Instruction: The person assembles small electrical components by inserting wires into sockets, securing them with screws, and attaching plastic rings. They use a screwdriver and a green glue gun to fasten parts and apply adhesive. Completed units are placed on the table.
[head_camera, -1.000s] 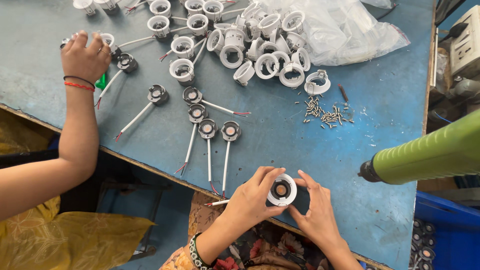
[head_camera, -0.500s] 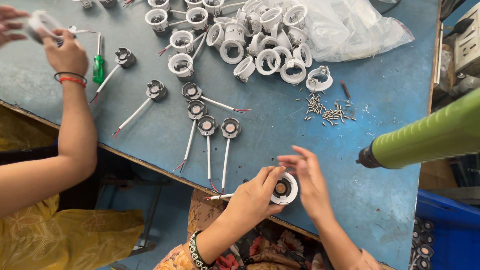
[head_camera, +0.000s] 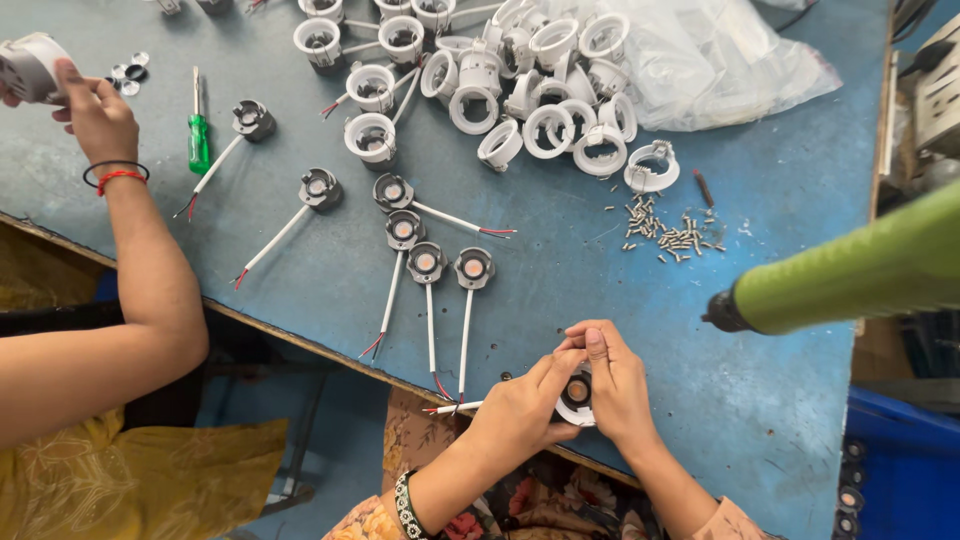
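Both hands closed on one white round fitting at the near tabletop edge.
Left hand (head_camera: 520, 410) and right hand (head_camera: 615, 385) grip the white fitting (head_camera: 577, 398) together over the blue tabletop (head_camera: 560, 270); wired modules (head_camera: 425, 262) lie just beyond, loose screws (head_camera: 665, 230) further back.

Both forearms are bare up to short floral sleeve edges, the left hand (head_camera: 520, 410) wears a beaded green-and-white wrist bangle, and the right hand (head_camera: 615, 385) is unadorned.
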